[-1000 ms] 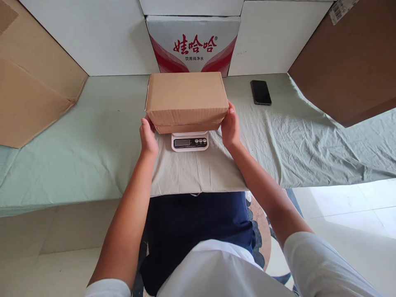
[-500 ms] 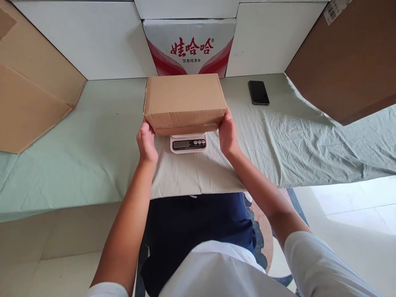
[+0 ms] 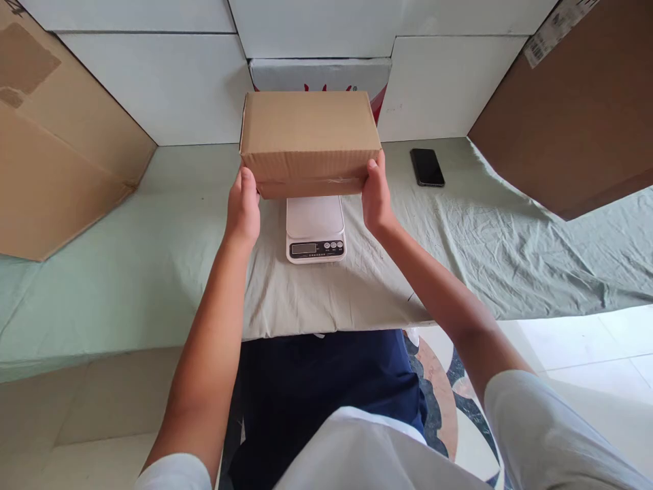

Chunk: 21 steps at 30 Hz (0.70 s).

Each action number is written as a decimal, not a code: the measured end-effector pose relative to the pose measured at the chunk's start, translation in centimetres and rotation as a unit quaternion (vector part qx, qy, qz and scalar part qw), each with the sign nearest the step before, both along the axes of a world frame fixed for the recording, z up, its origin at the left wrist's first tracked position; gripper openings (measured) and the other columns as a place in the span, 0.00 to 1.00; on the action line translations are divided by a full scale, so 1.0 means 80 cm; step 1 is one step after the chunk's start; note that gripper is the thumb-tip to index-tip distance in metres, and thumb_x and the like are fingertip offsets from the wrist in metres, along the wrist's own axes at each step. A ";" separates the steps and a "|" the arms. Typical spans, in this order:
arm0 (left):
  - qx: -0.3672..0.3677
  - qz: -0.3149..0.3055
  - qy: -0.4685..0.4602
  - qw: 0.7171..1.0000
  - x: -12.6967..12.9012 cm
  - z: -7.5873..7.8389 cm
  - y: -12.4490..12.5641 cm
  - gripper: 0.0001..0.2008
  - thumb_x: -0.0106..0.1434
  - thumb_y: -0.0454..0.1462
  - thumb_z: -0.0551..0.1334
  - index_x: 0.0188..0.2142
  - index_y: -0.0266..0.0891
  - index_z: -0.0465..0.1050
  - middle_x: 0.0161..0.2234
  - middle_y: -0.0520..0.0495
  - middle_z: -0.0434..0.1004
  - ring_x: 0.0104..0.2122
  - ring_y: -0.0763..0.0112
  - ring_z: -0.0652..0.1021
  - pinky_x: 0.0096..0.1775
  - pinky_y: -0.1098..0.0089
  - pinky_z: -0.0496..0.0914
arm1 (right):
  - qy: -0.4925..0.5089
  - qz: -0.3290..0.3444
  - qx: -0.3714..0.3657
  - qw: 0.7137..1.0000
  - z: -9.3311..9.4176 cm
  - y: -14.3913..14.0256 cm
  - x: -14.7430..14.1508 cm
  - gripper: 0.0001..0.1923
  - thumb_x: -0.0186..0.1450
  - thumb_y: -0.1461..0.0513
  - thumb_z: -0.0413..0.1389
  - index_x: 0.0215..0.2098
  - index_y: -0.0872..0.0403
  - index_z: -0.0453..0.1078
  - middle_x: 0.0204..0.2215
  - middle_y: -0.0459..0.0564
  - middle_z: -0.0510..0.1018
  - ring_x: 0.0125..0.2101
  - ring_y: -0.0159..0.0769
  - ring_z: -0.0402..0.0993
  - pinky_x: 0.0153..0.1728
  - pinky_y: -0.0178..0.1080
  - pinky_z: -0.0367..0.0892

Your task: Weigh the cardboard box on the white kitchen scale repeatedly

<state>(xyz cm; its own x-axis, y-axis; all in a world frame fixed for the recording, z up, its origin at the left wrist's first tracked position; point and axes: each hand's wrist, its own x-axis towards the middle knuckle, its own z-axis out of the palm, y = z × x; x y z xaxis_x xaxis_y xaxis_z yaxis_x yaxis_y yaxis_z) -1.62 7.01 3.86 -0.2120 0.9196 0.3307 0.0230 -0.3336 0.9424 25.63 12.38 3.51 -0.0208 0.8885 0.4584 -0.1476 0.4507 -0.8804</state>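
Far left you've got a big brown carton (image 3: 81, 150) on the desk (image 3: 153, 272), well apart from your hands. Next, your left hand (image 3: 243, 207) has its thumb on the near left corner of the box (image 3: 310, 143); the other fingers are tucked out of sight, so can't tell how they're spread. The box sits between both palms, and it's come up and back a bit from half a second ago: more of the scale (image 3: 315, 221) plate shows now, and most of that red lettering behind is covered. To me that means your hands are carrying the weight, not the scale, though its back end is hidden. Your right hand (image 3: 376, 197) matches, thumb on the front, fingers mostly hidden, pinching that end. Then the phone (image 3: 427, 167), lying untouched, and another carton (image 3: 561, 116).
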 end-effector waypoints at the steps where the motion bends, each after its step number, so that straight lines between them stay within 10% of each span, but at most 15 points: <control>1: 0.010 -0.009 0.000 1.000 -0.001 0.002 0.016 0.41 0.72 0.72 0.57 0.66 0.48 0.81 0.72 0.44 0.80 0.82 0.49 0.64 0.81 0.56 0.63 | 0.005 0.001 -0.006 1.000 0.000 0.017 -0.004 0.47 0.65 0.23 0.52 0.73 0.33 0.66 0.76 0.39 0.72 0.85 0.56 0.54 0.88 0.64 0.50; 9: -0.073 0.018 -0.070 0.995 0.007 -0.031 0.127 0.40 0.79 0.68 0.48 0.68 0.44 0.76 0.77 0.41 0.73 0.83 0.58 0.63 0.81 0.58 0.58 | 0.051 0.011 -0.021 0.998 -0.033 0.111 -0.027 0.55 0.56 0.21 0.57 0.71 0.37 0.65 0.76 0.43 0.72 0.83 0.54 0.59 0.87 0.60 0.52; 21: -0.099 0.027 -0.087 0.991 0.009 -0.067 0.135 0.45 0.73 0.72 0.52 0.70 0.45 0.76 0.78 0.36 0.71 0.83 0.54 0.64 0.80 0.54 0.59 | 0.083 0.005 -0.069 0.994 -0.057 0.109 -0.032 0.47 0.58 0.27 0.60 0.68 0.37 0.67 0.77 0.40 0.72 0.83 0.48 0.60 0.88 0.58 0.52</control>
